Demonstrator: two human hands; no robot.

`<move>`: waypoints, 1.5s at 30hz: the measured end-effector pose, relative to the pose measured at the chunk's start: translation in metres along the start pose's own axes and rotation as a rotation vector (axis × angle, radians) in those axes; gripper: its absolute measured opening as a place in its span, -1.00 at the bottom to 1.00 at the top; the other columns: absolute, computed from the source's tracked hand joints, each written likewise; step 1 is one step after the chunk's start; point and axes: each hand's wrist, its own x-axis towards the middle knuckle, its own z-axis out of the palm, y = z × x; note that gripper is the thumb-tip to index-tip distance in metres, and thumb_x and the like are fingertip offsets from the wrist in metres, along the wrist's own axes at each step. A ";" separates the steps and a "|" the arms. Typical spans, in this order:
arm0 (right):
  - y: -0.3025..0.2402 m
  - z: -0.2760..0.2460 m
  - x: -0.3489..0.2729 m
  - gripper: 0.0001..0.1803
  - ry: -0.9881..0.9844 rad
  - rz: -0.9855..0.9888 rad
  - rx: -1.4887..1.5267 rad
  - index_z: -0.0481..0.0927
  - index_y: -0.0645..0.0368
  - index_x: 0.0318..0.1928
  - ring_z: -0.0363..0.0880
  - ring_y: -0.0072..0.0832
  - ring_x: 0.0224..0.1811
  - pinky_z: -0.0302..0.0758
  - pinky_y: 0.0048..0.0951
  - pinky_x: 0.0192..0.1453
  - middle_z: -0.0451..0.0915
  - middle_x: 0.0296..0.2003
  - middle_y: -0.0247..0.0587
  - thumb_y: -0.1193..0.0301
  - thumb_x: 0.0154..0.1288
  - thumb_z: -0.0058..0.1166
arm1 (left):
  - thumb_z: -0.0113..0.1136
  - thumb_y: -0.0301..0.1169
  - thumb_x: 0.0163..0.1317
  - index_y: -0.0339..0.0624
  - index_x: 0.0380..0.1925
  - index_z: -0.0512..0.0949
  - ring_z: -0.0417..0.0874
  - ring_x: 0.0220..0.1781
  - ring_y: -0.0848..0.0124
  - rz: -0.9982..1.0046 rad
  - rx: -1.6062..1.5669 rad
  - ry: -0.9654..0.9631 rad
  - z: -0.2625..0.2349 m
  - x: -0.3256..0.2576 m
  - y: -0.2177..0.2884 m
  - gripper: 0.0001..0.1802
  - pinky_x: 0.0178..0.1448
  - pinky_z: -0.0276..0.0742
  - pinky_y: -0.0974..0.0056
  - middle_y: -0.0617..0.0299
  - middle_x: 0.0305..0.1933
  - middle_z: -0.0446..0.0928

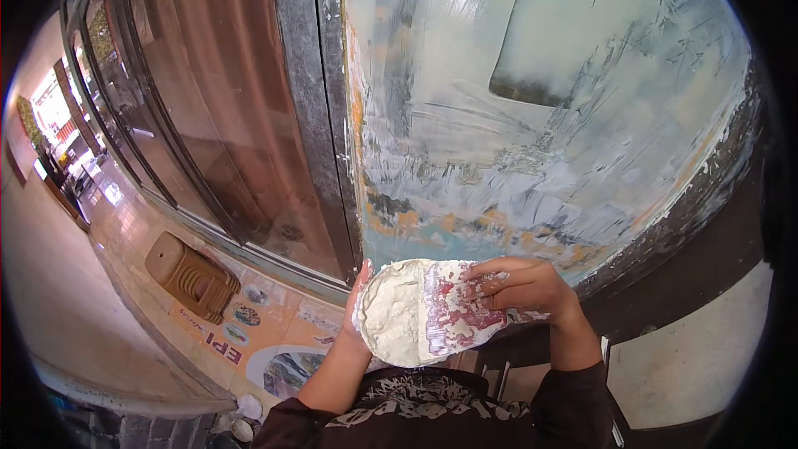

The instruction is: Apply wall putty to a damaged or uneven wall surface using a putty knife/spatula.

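Putty [392, 316] heaped on a plate [378, 341] at chest height before the skimmed wall [499, 141]. Left hand [353, 316] cups the plate from below, fingers curled on its rim. Right hand [524, 287] grips a stained trowel [457, 312], fingers closed, blade on the putty. Stool [193, 277] lies far left.

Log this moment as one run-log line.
left hand: holds putty-loaded board | right hand: holds red-stained blade on it | wall: putty-skimmed

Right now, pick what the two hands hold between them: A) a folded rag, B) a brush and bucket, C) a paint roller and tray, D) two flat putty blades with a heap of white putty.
D: the left hand holds the blade heaped with white putty, and the right hand lays a red-stained putty knife across it.
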 end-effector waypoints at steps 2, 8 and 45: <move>0.000 0.002 -0.002 -0.84 0.012 -0.005 -0.003 0.65 0.32 -0.38 0.62 -0.04 0.11 0.57 -0.21 0.09 0.68 -0.23 -0.12 0.49 -0.01 0.19 | -0.23 0.23 0.41 -0.43 0.35 0.25 0.39 0.39 -0.02 0.018 0.043 0.038 -0.002 -0.002 0.002 -0.11 0.48 0.22 -0.04 -0.17 0.39 0.32; -0.004 0.011 -0.002 -0.87 0.037 -0.027 -0.059 0.61 0.31 -0.43 0.64 -0.03 0.09 0.58 -0.19 0.07 0.68 -0.23 -0.13 0.53 -0.05 0.24 | -0.24 0.23 0.41 -0.41 0.36 0.23 0.38 0.40 -0.01 -0.020 -0.033 -0.055 0.001 -0.007 0.005 -0.11 0.49 0.21 -0.04 -0.16 0.40 0.30; -0.080 -0.216 0.137 -0.63 0.815 0.319 -0.454 0.57 0.35 0.04 0.67 -0.60 -0.22 0.65 -0.57 -0.15 0.70 -0.18 -0.23 0.41 0.30 0.26 | -0.23 0.23 0.41 -0.40 0.29 0.36 0.42 0.33 -0.14 -0.031 0.000 -0.009 0.002 0.006 0.012 -0.14 0.43 0.28 -0.17 -0.22 0.32 0.39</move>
